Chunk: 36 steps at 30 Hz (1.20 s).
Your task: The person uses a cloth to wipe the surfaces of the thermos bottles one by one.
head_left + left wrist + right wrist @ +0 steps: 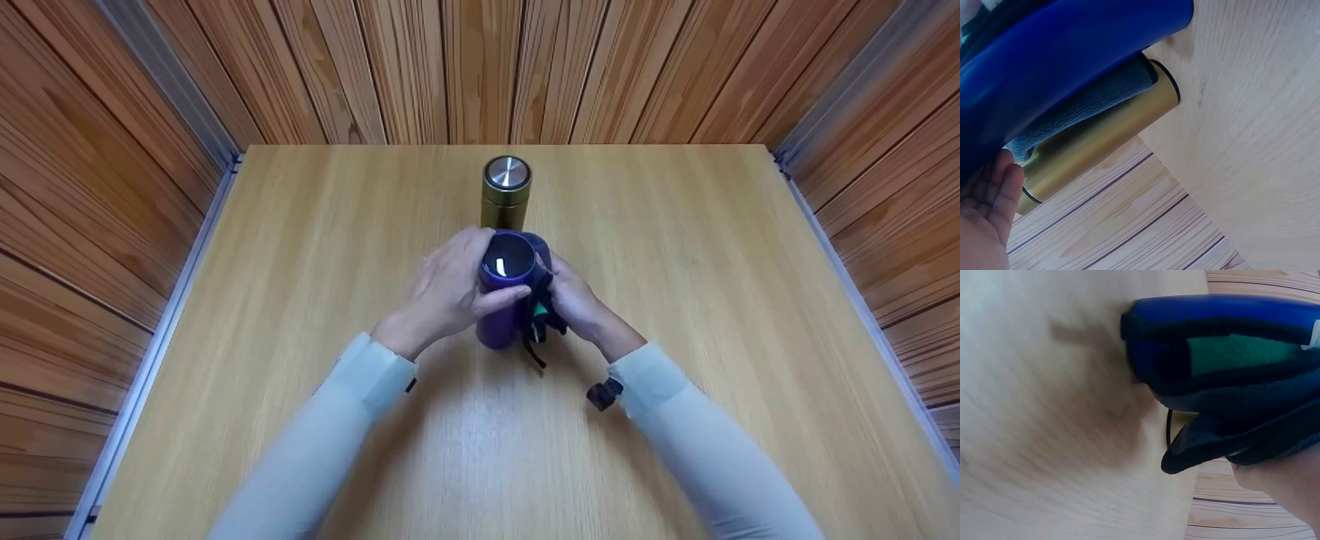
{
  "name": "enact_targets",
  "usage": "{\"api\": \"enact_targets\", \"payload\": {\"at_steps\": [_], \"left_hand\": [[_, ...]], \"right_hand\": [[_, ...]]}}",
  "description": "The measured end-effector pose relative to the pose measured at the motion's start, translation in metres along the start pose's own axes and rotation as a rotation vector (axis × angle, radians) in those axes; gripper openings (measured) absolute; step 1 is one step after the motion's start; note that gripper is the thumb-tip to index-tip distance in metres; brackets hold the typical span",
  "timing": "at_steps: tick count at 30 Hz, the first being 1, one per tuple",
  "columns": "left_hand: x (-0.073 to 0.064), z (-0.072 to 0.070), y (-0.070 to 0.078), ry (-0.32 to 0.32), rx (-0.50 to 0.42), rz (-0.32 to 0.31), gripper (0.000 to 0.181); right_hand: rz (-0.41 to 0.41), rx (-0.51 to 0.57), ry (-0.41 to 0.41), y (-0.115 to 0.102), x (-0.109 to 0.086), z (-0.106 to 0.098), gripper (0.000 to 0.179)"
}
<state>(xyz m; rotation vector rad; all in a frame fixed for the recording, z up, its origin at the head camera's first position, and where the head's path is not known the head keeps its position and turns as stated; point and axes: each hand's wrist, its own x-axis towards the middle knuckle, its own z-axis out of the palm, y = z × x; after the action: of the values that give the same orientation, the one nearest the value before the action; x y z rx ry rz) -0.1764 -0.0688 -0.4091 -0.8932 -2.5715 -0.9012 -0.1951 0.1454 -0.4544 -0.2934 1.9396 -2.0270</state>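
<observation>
We judge the step in hand to be wiping the purple bottle [495, 322], which stands upright at the middle of the worktop [300, 300]; we cannot tell whether its base touches the wood. The left hand [446, 281] grips the bottle, fingers wrapped round the left and far side, thumb laid across the near face. The right hand [577, 300] grips a bunched cloth [1230, 396] at the bottle's right; how its fingers lie we cannot tell, since the folds hide most of them. In our judgement, the next move calls for a steady left hold and light, even cloth pressure round the curved wall.

Materials: we record a smooth, glossy cylinder with a dark, reflective top. The cloth is soft and napped, dark grey-blue with black bound edges; a green face [1235, 354] shows inside the fold, and a pale tag [1315, 336] at its edge. Just beyond, on the far side, we note a gold bottle [504, 214], slim, satin-surfaced, with a brushed metallic lid [508, 172]. The worktop is pale, straight-grained wood.
</observation>
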Motion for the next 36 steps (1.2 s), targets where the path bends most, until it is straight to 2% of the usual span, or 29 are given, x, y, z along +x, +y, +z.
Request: {"api": "enact_targets", "payload": {"at_steps": [3, 6, 10, 13, 19, 22, 28, 36], "left_hand": [[-0.001, 0.0, 0.0, 0.007, 0.003, 0.008, 0.069], [0.0, 0.0, -0.001, 0.023, -0.016, 0.016, 0.068], [0.001, 0.0, -0.001, 0.039, -0.057, 0.026, 0.067], [0.001, -0.001, -0.001, 0.038, -0.065, 0.026, 0.068], [0.001, -0.002, -0.001, 0.022, -0.057, 0.008, 0.07], [0.002, -0.002, -0.001, 0.012, -0.06, -0.001, 0.07], [0.003, -0.001, -0.001, -0.004, -0.078, 0.002, 0.07], [0.001, 0.001, -0.003, 0.001, -0.075, 0.003, 0.069]], "right_hand": [[-0.036, 0.009, 0.003, 0.002, -0.004, 0.001, 0.051], [-0.105, 0.073, -0.014, 0.003, -0.008, 0.004, 0.052], [-0.169, 0.163, -0.08, -0.002, -0.008, 0.004, 0.053], [-0.158, 0.177, -0.128, -0.008, -0.005, 0.001, 0.056], [-0.064, 0.128, -0.195, -0.016, 0.002, -0.009, 0.058], [-0.014, 0.115, -0.192, -0.017, 0.005, -0.011, 0.055], [0.049, 0.118, -0.127, -0.014, 0.01, -0.01, 0.056], [0.012, 0.106, -0.034, -0.008, 0.015, 0.002, 0.045]]}}
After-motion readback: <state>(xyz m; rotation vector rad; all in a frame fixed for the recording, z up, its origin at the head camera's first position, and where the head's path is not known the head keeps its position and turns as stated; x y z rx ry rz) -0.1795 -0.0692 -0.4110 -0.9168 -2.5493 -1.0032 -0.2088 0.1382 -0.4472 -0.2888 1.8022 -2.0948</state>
